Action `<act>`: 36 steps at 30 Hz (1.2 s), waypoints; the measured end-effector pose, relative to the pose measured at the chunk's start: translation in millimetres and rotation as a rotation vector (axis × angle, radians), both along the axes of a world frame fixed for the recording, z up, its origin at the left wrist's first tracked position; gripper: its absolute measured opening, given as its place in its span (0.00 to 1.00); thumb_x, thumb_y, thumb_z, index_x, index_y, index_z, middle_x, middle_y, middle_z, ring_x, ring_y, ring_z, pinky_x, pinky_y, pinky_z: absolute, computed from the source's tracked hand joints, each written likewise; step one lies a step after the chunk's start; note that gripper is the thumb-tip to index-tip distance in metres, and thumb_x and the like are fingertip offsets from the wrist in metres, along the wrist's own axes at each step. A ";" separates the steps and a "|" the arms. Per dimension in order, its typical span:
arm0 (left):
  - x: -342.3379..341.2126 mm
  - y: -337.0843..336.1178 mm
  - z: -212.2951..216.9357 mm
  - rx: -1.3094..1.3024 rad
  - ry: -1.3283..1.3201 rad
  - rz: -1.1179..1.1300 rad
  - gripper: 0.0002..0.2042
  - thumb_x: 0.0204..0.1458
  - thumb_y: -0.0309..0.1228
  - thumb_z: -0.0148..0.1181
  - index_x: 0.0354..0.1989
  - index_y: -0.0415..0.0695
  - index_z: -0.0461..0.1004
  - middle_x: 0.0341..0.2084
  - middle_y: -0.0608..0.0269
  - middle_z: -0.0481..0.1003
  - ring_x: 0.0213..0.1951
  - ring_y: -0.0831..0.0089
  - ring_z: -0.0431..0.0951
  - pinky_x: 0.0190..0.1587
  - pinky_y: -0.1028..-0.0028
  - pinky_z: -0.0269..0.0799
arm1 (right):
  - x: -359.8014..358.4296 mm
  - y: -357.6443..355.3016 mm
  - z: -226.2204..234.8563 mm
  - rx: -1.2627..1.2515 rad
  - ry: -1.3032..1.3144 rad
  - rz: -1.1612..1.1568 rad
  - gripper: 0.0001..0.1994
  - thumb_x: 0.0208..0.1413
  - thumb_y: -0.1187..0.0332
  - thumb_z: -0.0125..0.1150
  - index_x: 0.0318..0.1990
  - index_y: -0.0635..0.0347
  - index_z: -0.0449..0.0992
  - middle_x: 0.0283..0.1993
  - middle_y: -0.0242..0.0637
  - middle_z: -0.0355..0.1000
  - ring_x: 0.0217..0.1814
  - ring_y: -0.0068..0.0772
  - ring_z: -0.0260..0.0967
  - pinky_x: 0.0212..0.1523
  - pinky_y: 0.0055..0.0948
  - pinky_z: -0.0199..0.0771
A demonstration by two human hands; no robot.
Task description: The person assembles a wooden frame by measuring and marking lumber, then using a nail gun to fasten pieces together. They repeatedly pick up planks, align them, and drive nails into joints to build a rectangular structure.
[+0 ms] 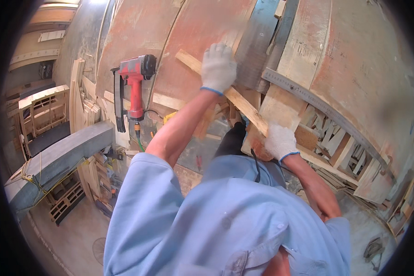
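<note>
A narrow wooden strip (246, 109) slants across the bench from the upper left toward my body. My left hand (218, 68), in a whitish knit glove with a blue cuff, is closed over its upper part. The strip's near end is gripped by my right hand (280, 140), gloved the same way; its fingers are partly hidden. A pale board (283, 108) lies beside the right hand. To the left of my left forearm, a red and black nail gun (135, 89) rests on the bench with a hose fitting at its lower end.
A long steel ruler (326, 106) crosses the right side, above a bin of wood offcuts (329, 133). Wooden frames (43, 110) and a grey beam (69, 149) with yellow cord stand at left. A grey metal plate (257, 50) is set into the worn bench top (202, 27).
</note>
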State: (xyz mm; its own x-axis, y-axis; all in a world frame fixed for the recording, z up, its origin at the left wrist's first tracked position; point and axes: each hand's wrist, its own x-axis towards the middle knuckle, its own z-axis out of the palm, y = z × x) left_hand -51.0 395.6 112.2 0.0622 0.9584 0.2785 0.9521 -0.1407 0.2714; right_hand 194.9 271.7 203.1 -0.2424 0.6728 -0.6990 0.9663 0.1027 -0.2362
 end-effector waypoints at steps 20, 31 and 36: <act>55.3 -105.1 82.3 -0.562 -1.269 0.415 0.19 0.60 0.36 0.63 0.57 0.40 0.74 0.37 0.59 0.79 0.34 0.66 0.80 0.40 0.65 0.76 | -26.3 -12.6 29.6 -0.019 0.572 -0.265 0.24 0.50 0.53 0.69 0.48 0.64 0.80 0.43 0.55 0.79 0.47 0.53 0.78 0.51 0.41 0.77; 35.2 -103.5 122.5 -0.344 -0.249 -0.167 0.28 0.43 0.30 0.73 0.58 0.45 0.75 0.44 0.52 0.81 0.44 0.53 0.83 0.47 0.61 0.78 | 95.6 70.8 67.2 1.260 0.344 0.052 0.16 0.55 0.59 0.69 0.46 0.59 0.80 0.47 0.45 0.78 0.56 0.52 0.73 0.59 0.46 0.71; 34.6 -99.3 132.0 -0.394 -0.139 -0.284 0.29 0.41 0.30 0.75 0.56 0.48 0.76 0.40 0.55 0.79 0.42 0.54 0.81 0.44 0.61 0.77 | 100.6 79.8 66.5 1.073 0.338 0.229 0.16 0.58 0.60 0.66 0.49 0.60 0.81 0.50 0.45 0.79 0.58 0.51 0.73 0.61 0.46 0.70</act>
State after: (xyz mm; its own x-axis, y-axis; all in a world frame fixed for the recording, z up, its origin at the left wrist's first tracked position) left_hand -16.5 296.4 244.1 0.3240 0.9429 -0.0769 0.8422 -0.2505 0.4774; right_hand 295.5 351.5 269.6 -0.5020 0.7986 0.3322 0.8028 0.5731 -0.1646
